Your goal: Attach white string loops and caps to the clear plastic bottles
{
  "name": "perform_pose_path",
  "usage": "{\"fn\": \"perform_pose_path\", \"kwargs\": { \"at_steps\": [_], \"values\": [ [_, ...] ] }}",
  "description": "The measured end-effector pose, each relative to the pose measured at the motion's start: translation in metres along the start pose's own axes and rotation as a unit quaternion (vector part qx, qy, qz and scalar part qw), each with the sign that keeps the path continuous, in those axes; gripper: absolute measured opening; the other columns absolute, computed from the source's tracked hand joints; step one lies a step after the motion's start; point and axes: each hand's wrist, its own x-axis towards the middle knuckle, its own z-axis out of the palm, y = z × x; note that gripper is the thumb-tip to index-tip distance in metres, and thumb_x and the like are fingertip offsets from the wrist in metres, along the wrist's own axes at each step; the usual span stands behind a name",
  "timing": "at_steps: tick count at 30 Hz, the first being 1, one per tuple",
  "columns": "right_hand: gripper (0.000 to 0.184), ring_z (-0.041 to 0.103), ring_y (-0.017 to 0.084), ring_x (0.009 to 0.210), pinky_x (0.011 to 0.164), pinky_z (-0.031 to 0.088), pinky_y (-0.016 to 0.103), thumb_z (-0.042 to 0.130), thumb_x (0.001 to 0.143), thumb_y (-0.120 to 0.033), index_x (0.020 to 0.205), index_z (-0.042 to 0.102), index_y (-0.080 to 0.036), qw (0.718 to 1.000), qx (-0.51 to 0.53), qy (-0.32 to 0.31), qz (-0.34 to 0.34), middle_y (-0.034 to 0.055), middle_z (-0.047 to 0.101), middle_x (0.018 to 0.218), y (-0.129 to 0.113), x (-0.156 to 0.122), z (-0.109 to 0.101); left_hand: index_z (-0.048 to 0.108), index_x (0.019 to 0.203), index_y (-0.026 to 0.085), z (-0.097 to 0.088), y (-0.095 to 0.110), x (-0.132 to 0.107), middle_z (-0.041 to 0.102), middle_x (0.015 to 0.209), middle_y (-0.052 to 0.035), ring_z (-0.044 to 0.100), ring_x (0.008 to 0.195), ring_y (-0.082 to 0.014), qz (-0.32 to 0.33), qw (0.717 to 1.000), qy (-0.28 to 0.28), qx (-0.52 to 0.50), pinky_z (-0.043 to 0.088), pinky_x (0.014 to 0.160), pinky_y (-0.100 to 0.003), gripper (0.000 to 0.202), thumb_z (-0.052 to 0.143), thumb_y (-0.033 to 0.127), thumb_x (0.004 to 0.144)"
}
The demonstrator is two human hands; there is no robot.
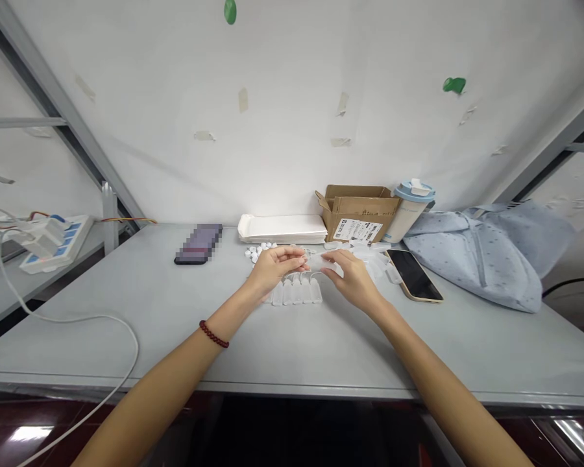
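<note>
My left hand (pixel 275 264) and my right hand (pixel 350 275) meet over the middle of the grey table (pixel 126 311). Both are closed in a pinch on one small clear plastic bottle (pixel 317 261) held between them, the left hand at its left end. A row of several similar clear bottles (pixel 296 292) lies on the table just under my hands. A cluster of small white caps (pixel 259 250) sits behind the left hand. More clear plastic pieces (pixel 377 259) lie behind the right hand.
A stack of white trays (pixel 282 228), an open cardboard box (pixel 357 211) and a lidded cup (pixel 411 211) stand along the wall. Two phones (pixel 199 244) (pixel 415 275) lie flat. A blue cloth bag (pixel 486 253) is at right; a power strip (pixel 53 240) and white cable (pixel 78 321) at left.
</note>
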Motion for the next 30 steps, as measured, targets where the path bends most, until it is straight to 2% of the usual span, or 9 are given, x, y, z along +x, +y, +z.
{"fn": "perform_pose_path", "kwargs": {
  "at_steps": [6,13,19,23,30],
  "values": [
    [0.017,0.060,0.021,0.084,0.076,0.047,0.034,0.058,0.081,-0.023,0.098,0.061,-0.018,0.998,0.060,-0.022,0.008,0.0074,0.065,0.087,-0.014,-0.002,-0.001,0.068,0.084,0.010,0.000,0.002,-0.001,0.070,0.077,-0.0044,0.067,0.075,-0.0155,-0.045,0.997,-0.029,-0.050,0.048,0.092,-0.037,0.022,0.076,0.014,0.064],
    [0.017,0.060,0.019,0.085,0.073,0.048,0.031,0.060,0.080,-0.025,0.096,0.063,-0.019,0.993,0.109,-0.023,0.044,0.0059,0.067,0.090,-0.018,-0.002,-0.001,0.068,0.083,0.011,-0.001,0.000,0.000,0.069,0.076,-0.0030,0.067,0.074,-0.0159,-0.033,0.999,-0.022,-0.029,0.048,0.092,-0.039,0.023,0.077,0.017,0.063],
    [0.019,0.061,0.018,0.085,0.072,0.049,0.031,0.059,0.080,-0.027,0.097,0.063,-0.018,0.988,0.150,-0.011,0.044,0.0063,0.068,0.093,-0.015,-0.002,0.001,0.068,0.084,0.011,-0.001,-0.002,0.001,0.069,0.080,-0.0041,0.067,0.073,-0.0162,-0.017,1.000,0.001,0.008,0.049,0.089,-0.040,0.025,0.077,0.023,0.064],
    [0.019,0.062,0.019,0.083,0.071,0.050,0.033,0.060,0.079,-0.028,0.095,0.064,-0.018,0.985,0.165,0.001,0.049,0.0068,0.069,0.091,-0.014,-0.002,0.002,0.068,0.083,0.011,0.000,-0.003,0.001,0.069,0.079,-0.0036,0.067,0.071,-0.0155,-0.008,0.999,0.006,0.036,0.050,0.085,-0.037,0.026,0.077,0.027,0.064],
    [0.020,0.061,0.018,0.082,0.068,0.051,0.031,0.059,0.078,-0.028,0.095,0.064,-0.018,0.978,0.197,-0.004,0.064,0.0072,0.068,0.094,-0.018,-0.002,0.001,0.068,0.084,0.011,0.001,-0.005,0.001,0.068,0.074,-0.0050,0.065,0.068,-0.0157,0.034,0.993,-0.015,0.111,0.054,0.070,-0.030,0.027,0.072,0.033,0.070]
  ]
}}
